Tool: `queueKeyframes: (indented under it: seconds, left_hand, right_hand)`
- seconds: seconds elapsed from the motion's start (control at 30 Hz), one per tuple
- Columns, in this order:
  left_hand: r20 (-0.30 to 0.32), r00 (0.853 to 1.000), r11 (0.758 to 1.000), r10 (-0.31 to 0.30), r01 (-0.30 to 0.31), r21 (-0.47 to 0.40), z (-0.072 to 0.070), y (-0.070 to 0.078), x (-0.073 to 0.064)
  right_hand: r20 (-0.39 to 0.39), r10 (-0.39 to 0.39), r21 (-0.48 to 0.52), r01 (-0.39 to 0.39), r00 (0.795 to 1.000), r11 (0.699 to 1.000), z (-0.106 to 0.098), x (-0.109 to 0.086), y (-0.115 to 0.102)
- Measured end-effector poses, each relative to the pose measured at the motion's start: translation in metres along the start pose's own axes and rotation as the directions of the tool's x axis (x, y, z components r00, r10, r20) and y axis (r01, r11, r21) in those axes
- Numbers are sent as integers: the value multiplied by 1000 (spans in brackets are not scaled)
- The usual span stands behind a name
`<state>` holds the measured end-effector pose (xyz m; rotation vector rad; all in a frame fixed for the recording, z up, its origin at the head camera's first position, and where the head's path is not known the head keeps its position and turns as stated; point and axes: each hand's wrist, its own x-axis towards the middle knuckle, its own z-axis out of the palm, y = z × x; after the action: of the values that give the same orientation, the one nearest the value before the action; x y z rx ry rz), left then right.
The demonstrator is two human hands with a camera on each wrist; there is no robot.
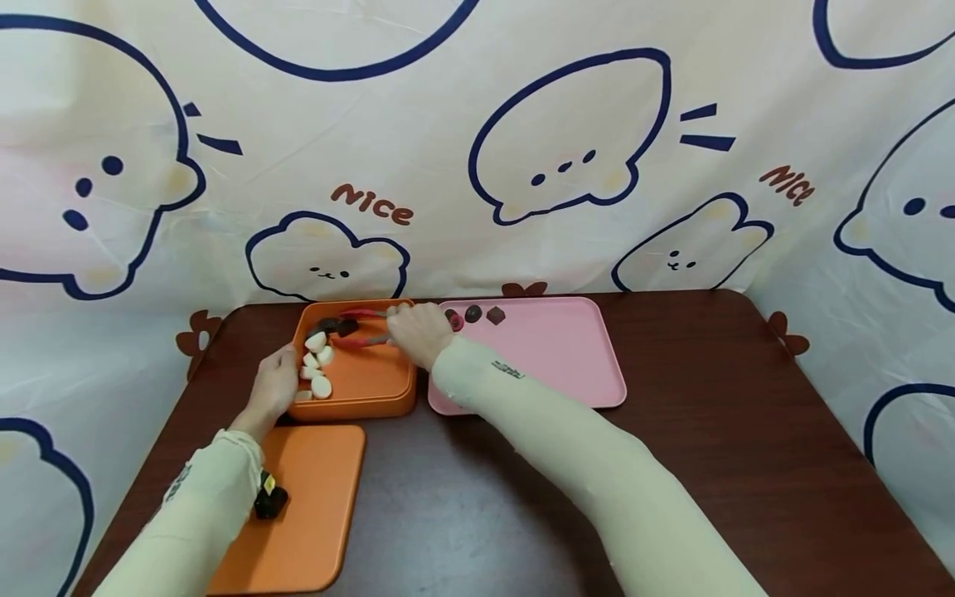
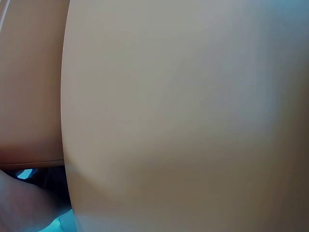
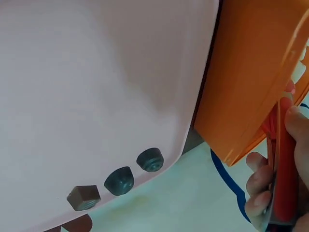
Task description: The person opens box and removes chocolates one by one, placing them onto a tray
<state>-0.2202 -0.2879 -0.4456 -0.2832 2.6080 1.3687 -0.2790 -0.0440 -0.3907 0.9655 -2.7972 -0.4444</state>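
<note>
My right hand [image 1: 419,332] grips red-handled tongs [image 3: 286,159], their two arms spread and reaching over the orange box [image 1: 373,406]. The tong tips are at dark chocolates [image 1: 326,326] in the box's back left corner. Several white pieces [image 1: 321,386] lie along the box's left side. My left hand [image 1: 274,383] holds the left wall of the box. To the right, the pink tray [image 1: 552,356] bears three dark chocolates [image 3: 119,181] in a row near its back edge. A blurred orange surface fills most of the left wrist view.
An orange lid [image 1: 313,506] lies flat in front of the box, partly under my left forearm. A small black device [image 1: 270,497] sits at my left wrist. The dark brown table [image 1: 709,431] extends right, with a printed curtain [image 1: 448,166] behind it.
</note>
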Motion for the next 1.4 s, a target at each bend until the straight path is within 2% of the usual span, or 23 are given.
queueKeyframes:
  seconds: [0.27, 0.4, 0.5, 0.6, 0.8, 1.13, 1.4]
  left_hand:
    - [-77, 996, 999, 37, -34, 42, 3, 0, 4]
    - [-73, 997, 999, 17, -15, 35, 2, 0, 3]
    - [-29, 1000, 1000, -3, 3, 17, 1, 0, 2]
    - [-15, 1000, 1000, -2, 3, 8, 1, 1, 2]
    - [-65, 998, 999, 16, -13, 43, -1, 2, 4]
    - [-59, 998, 1000, 6, -4, 29, 3, 0, 2]
    - [-67, 998, 1000, 8, -6, 24, 3, -1, 2]
  right_hand:
    - [-4, -35, 40, 36, 999, 999, -3, -7, 14]
    - [12, -61, 44, 60, 998, 997, -7, -8, 18]
    - [18, -71, 25, 71, 997, 997, -7, -7, 18]
    - [25, -57, 25, 57, 998, 998, -5, -7, 16]
    - [32, -45, 92, 42, 998, 995, -4, -10, 13]
    - [85, -39, 157, 26, 996, 987, -2, -19, 14]
    - [71, -7, 188, -6, 997, 982, 4, -30, 17]
